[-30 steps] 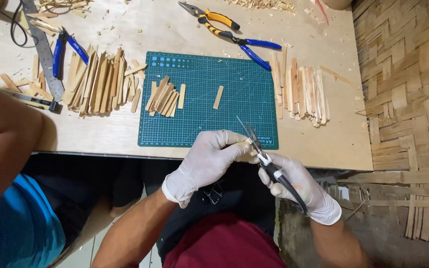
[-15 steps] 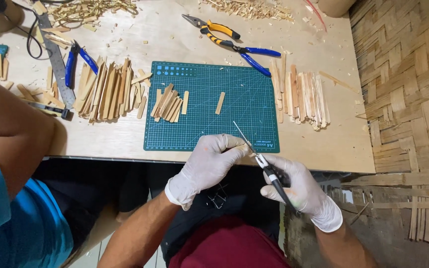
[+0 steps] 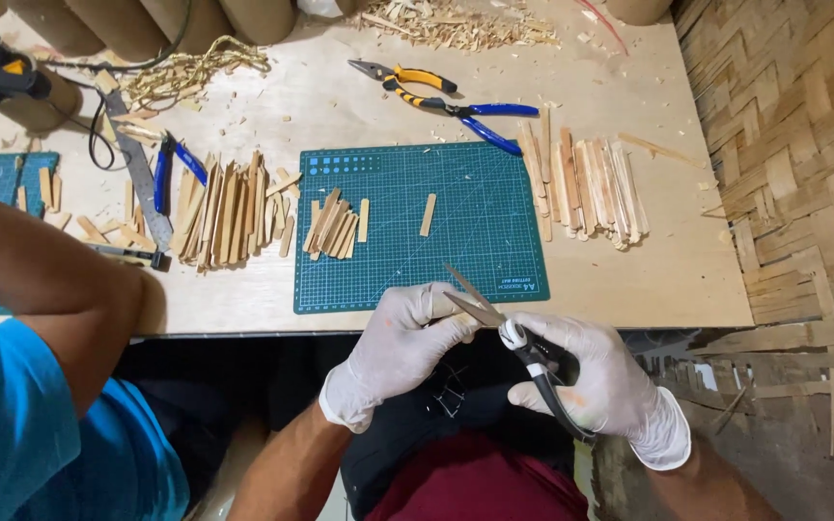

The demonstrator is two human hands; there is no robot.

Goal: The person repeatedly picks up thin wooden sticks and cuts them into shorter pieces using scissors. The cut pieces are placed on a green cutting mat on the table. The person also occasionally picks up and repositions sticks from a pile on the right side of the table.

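Nearer now — plywood table [image 3: 629,280], woven floor [image 3: 793,145]

Both gloved hands crept up toward the counter's near edge: the left hand [image 3: 393,352] now overlaps it, and the shears [image 3: 494,328] opened slightly, tips over the green cutting mat [image 3: 417,280].

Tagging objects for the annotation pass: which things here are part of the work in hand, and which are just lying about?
In use:
left hand gripping a wooden strip
right hand holding snips

Lying about:
cutting mat
cut pieces
strip bundle
yellow pliers
blue pliers
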